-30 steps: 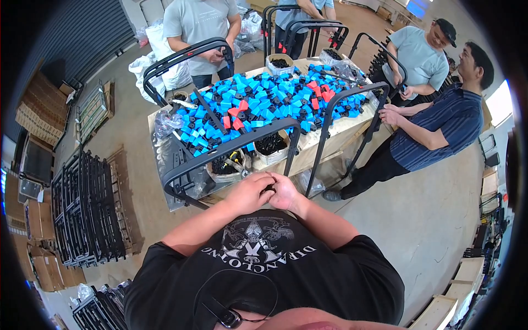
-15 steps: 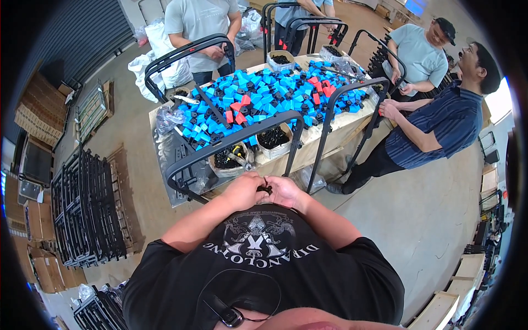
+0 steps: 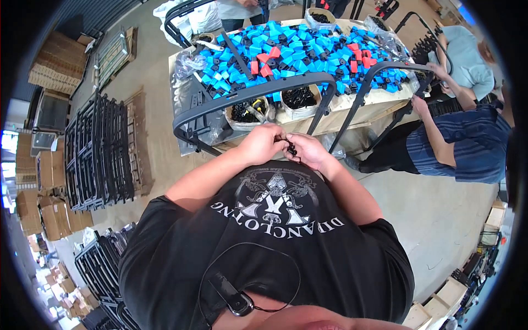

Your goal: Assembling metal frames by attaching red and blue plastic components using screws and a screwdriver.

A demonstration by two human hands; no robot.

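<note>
Both hands meeting in front of the chest, just off the bench's [image 3: 352,113] near edge. Left hand [image 3: 263,144] curled, fingers bent inward, fingertips pinching a small black part [image 3: 290,147]. Right hand [image 3: 309,151] likewise curled, fingertips on the same part from the other side, thumb side up. Part held between the two hands, touching both, clear of the bench; too small to tell its shape.

Just beyond the hands, a grey tube frame [image 3: 247,96] arching across the near edge, legs dropping toward the floor. A second frame [image 3: 385,71] standing at the near right corner. Under the first arch, two tubs at the near edge: left tub [image 3: 246,113] with dark hardware and something yellow, right tub [image 3: 300,99] with black pieces. Behind them, most of the top covered by a heap of blue blocks [image 3: 297,49], with a few red blocks [image 3: 263,63] mixed in near the middle and right. Clear bags [image 3: 190,63] at the left edge.

At the right edge, a person in a striped shirt [image 3: 462,143] with a hand on the second frame. Beside them, another person in a pale shirt [image 3: 467,55]. On the floor to the left, a stack of black frames [image 3: 99,148], with cartons [image 3: 58,66] beyond.
</note>
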